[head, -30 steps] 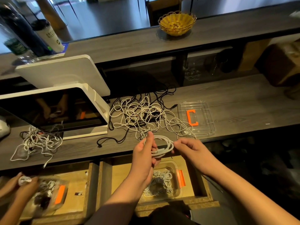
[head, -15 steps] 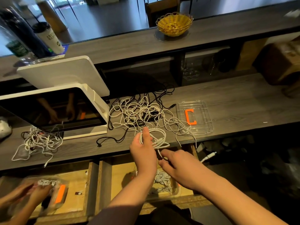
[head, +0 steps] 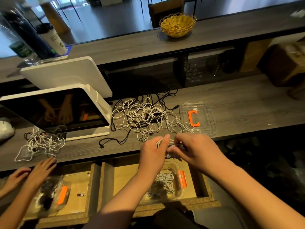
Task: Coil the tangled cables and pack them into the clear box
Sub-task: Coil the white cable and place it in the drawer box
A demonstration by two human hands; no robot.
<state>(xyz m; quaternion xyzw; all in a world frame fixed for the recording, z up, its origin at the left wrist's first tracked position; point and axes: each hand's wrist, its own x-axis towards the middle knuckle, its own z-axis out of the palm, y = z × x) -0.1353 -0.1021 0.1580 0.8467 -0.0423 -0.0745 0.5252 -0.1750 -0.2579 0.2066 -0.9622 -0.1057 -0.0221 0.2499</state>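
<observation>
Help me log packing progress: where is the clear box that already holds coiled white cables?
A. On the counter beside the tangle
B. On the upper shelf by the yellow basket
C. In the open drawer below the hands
C: the clear box with coiled white cables inside sits in the open drawer, below both hands.

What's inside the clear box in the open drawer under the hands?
The clear box holds several coiled white cables. The left hand and its forearm cover the box's left part, so anything there can't be seen.

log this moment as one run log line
left hand: holds white cable coil | right hand: pinches its end | clear box: part-filled
</observation>
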